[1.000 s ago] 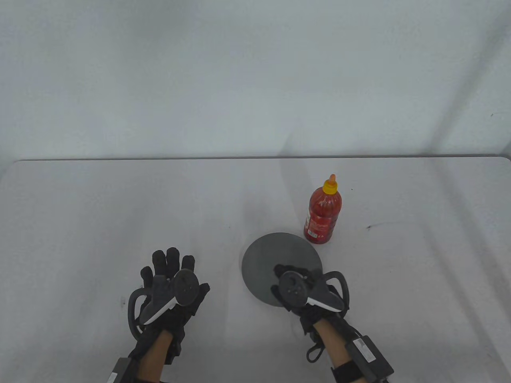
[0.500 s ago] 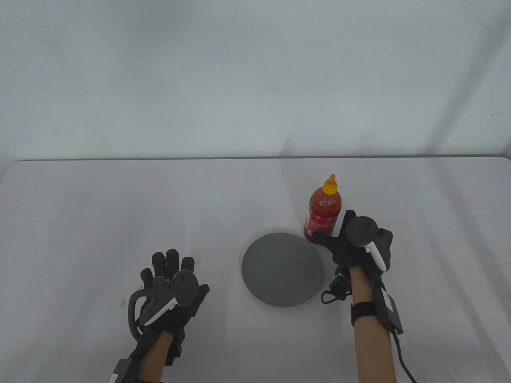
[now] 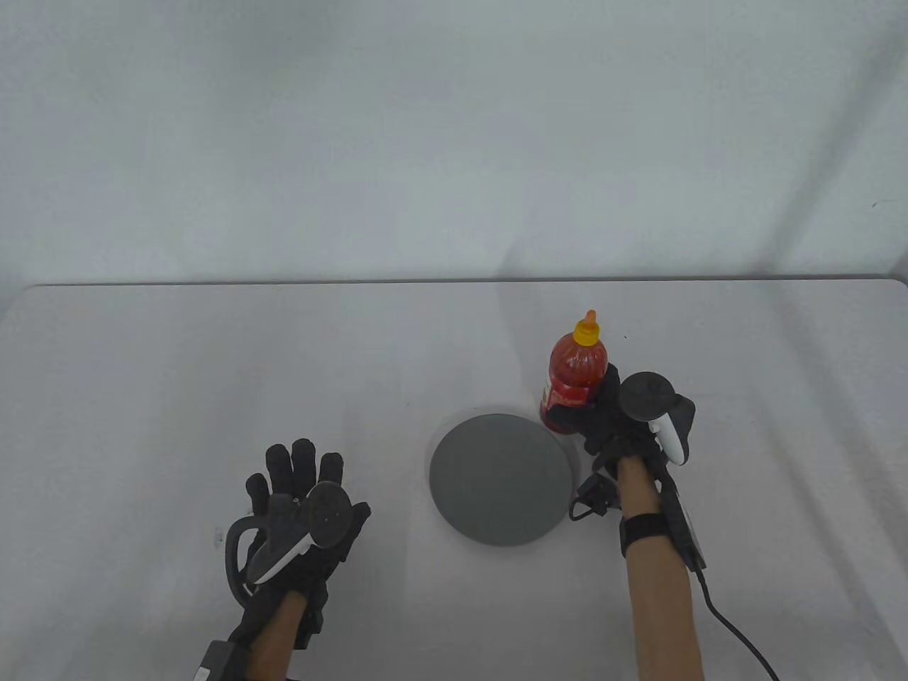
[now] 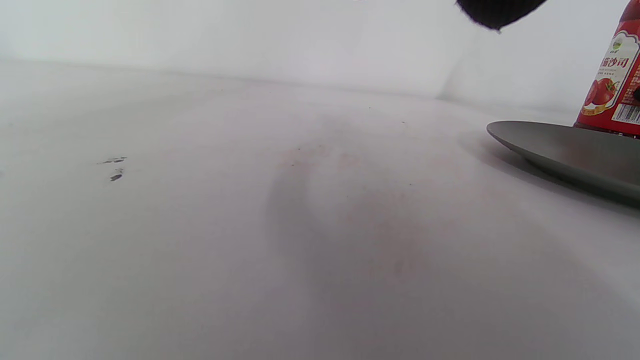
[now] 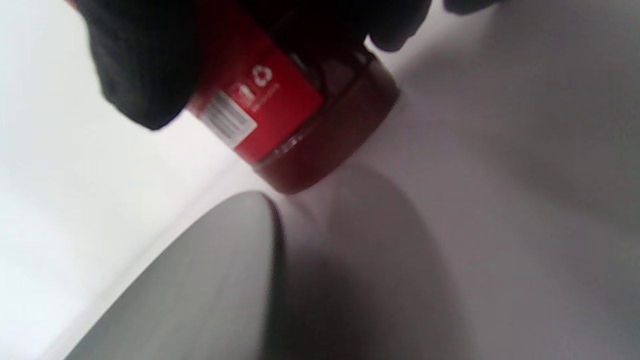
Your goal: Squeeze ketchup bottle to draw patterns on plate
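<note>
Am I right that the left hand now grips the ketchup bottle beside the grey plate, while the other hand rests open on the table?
Not quite: it is the right hand that grips the ketchup bottle beside the grey plate; the left hand rests open on the table. The table view shows it.

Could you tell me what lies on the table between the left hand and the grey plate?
Nothing: in the table view only bare white table separates the left hand from the plate.

One ketchup bottle [image 3: 576, 369], one plate [image 3: 501, 479], two gloved hands [image 3: 301, 507].
</note>
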Motion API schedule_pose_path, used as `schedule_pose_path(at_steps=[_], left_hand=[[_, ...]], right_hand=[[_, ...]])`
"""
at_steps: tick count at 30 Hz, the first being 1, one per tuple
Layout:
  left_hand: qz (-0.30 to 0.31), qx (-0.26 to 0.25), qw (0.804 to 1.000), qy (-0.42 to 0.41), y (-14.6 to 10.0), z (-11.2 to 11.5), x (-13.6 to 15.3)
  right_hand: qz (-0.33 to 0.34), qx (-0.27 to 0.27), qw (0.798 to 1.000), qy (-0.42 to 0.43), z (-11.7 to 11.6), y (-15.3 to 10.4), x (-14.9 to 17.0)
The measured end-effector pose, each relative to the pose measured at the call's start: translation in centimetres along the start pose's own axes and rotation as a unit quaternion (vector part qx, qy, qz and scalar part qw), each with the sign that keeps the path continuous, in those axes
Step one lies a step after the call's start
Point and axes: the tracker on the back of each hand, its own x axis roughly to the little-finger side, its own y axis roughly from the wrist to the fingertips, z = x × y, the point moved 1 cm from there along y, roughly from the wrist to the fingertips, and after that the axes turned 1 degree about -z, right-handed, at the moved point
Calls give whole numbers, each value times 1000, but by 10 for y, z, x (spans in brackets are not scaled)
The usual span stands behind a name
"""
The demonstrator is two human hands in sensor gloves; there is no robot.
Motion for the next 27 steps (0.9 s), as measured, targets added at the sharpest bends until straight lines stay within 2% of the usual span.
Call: schedule_pose_path(at_steps=[5, 11, 15, 20, 27], left_hand=[[4, 5, 1000, 9, 0, 3, -2], [10, 2, 1000, 14, 2, 3, -5], [10, 0, 1000, 12, 2, 3, -4], [7, -5, 1000, 2, 3, 1, -1], [10, 2, 1000, 5, 3, 5, -4]], right_hand=[[10, -32, 999, 10, -1, 8, 2], [12, -17, 999, 31, 3, 13, 2], [23, 3, 997, 76, 11, 9, 8], [50, 17, 995, 79, 43, -19, 0], [131, 42, 981, 137, 93, -91, -21]])
